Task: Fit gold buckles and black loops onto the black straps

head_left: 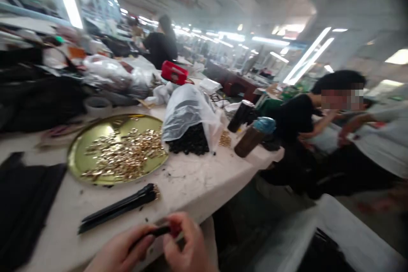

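Observation:
At the table's front edge, my left hand is closed around a narrow black strap, whose end sticks out toward the right. My right hand is at that end, thumb and fingers curled in a pinch; blur hides what sits between them. Just beyond lies a bundle of similar black straps with gold-coloured bits at one end. Behind it, a round gold tray holds many small shiny gold metal pieces. Small black pieces spill from a clear plastic bag right of the tray.
Black fabric covers the table's left side. A brown bottle and a dark can stand near the right edge, beside a small gold pile. A red object lies farther back. A co-worker sits at right.

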`<action>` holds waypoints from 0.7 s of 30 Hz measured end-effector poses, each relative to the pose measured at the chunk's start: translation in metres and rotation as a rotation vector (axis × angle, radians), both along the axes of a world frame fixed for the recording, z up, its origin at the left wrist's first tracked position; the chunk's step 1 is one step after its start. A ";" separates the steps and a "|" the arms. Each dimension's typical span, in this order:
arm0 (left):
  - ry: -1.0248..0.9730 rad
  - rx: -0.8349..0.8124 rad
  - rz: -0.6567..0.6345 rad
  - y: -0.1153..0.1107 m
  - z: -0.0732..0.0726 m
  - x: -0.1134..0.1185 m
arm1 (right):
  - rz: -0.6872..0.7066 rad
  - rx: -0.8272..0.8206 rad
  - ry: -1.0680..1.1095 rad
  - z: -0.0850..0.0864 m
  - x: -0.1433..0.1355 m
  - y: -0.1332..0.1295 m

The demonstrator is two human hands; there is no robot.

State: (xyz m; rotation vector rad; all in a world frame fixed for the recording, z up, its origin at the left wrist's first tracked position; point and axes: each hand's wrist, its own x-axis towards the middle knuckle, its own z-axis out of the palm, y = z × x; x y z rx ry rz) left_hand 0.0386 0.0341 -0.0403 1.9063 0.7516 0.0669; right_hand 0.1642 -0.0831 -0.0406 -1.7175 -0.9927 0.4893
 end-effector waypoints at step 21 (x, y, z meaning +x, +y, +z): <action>-0.122 -0.459 0.315 0.011 0.006 0.009 | -0.019 -0.442 -0.673 -0.026 0.157 0.133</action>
